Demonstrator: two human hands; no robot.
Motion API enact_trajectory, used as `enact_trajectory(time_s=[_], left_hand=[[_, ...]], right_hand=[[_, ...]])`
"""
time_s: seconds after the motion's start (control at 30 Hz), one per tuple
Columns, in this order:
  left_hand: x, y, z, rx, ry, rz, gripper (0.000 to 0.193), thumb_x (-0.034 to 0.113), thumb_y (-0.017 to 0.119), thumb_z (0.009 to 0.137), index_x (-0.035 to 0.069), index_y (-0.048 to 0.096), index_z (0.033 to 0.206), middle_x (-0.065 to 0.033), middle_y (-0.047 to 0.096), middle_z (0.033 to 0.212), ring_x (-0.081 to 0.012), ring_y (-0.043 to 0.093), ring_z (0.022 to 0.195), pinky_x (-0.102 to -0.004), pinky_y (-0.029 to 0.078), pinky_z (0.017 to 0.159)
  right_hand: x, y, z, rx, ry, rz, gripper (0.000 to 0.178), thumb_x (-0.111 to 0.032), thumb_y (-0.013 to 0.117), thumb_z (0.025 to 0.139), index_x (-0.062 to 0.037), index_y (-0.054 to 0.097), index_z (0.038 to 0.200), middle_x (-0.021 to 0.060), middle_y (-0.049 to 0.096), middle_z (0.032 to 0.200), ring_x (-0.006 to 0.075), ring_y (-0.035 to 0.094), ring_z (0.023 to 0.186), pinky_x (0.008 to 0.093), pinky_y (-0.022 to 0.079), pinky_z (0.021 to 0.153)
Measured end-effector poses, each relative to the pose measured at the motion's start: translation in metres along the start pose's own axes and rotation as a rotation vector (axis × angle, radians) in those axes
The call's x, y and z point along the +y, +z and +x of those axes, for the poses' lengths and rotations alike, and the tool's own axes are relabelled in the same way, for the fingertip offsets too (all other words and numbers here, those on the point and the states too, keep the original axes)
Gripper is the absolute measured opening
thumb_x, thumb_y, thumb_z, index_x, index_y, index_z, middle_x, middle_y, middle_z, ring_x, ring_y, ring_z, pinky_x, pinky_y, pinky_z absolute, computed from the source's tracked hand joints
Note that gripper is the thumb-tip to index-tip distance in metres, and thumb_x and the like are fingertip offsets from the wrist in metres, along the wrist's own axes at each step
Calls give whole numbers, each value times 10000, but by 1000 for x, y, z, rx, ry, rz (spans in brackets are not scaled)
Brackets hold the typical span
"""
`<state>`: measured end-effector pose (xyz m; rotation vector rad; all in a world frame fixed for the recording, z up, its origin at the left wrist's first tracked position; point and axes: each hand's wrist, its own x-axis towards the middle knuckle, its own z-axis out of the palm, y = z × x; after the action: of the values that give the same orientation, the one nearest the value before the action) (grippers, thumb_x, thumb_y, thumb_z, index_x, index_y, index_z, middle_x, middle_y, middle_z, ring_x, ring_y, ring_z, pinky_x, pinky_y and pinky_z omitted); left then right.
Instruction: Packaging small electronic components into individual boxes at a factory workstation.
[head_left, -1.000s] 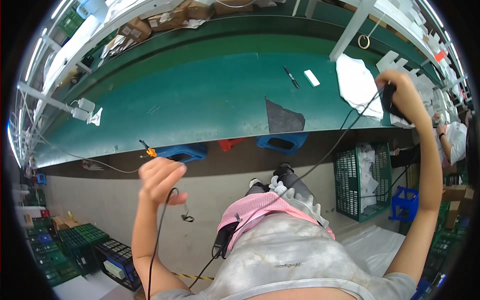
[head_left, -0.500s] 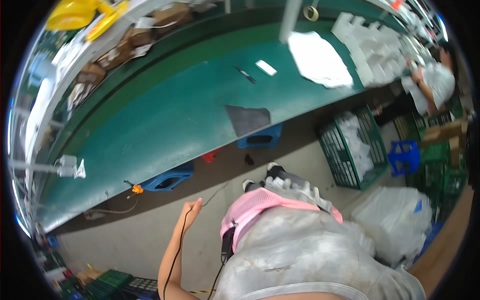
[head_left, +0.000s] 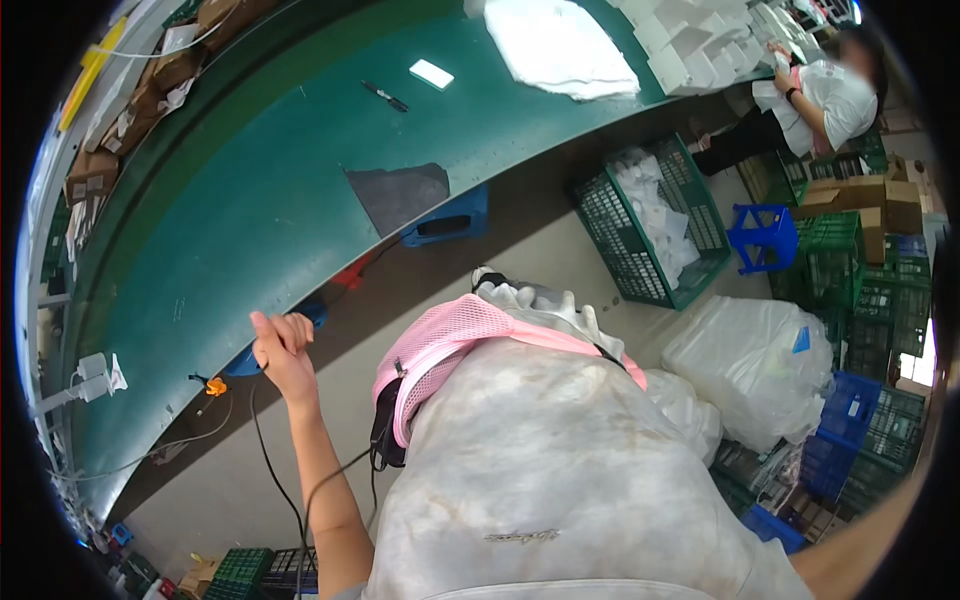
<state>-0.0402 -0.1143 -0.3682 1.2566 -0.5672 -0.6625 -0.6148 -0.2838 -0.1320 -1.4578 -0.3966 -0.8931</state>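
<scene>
Surface (head_left: 270,190): green and long, carrying a grey sheet (head_left: 403,196), a pen (head_left: 384,96), a white box (head_left: 431,74) and a white pile (head_left: 560,48).
Left hand (head_left: 284,350): raised by the near edge, fingers curled; whether they close on anything, I cannot tell.
Right hand: out of view, so I cannot tell its state; only the blurred right arm (head_left: 870,530) shows.
Cable (head_left: 262,445): dark, hanging below the left hand and looping by the left forearm.
Waist: pink mesh bag (head_left: 440,335), with a black device (head_left: 388,425) at its left end.
Floor (head_left: 215,490): green crate (head_left: 618,243) of white wrapping, blue stool (head_left: 765,238) beside it, bulging plastic bag (head_left: 750,370) nearer.
Co-worker (head_left: 840,105): far right, both arms bent, beside the surface.
</scene>
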Motion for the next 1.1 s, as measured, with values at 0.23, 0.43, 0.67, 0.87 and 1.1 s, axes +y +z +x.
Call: enact_trajectory(time_s=[0.23,0.43,0.67,0.87,1.1], left_hand=[[60,66,48,-47,156,-131,550,362,217,1011,111,228,522,9,188,482,-135,220,474,-291,277,510],[96,104,37,-178,221,-148,576,375,180,1010,114,244,501,10,209,441,-138,220,424,-288,300,474],[109,82,16,-445,91,-338,483,389,361,979,49,436,644,-43,452,630,-135,451,544,-290,431,649],[128,-24,-113,-368,-241,1199,368,234,686,759,11,597,1038,-153,633,1011,-302,621,913,-352,484,796],[131,-9,-202,-846,-89,-263,248,139,621,818,-94,618,904,-159,634,769,-254,633,643,-321,485,574]], right_hand=[[107,-29,80,158,-328,1263,247,-92,423,876,34,635,855,164,642,830,235,631,658,480,503,699],[353,37,108,225,841,-333,868,250,506,601,-63,329,1391,140,268,1469,190,532,1097,222,503,725],[457,85,124,-635,1129,-83,401,78,453,712,17,587,1085,105,639,876,154,612,835,275,487,723],[432,61,149,-472,1128,-136,257,33,465,808,31,630,1005,28,634,775,80,525,579,225,448,558],[433,86,176,-533,1151,-186,221,-120,525,891,40,627,1004,58,663,825,81,487,475,233,416,487]])
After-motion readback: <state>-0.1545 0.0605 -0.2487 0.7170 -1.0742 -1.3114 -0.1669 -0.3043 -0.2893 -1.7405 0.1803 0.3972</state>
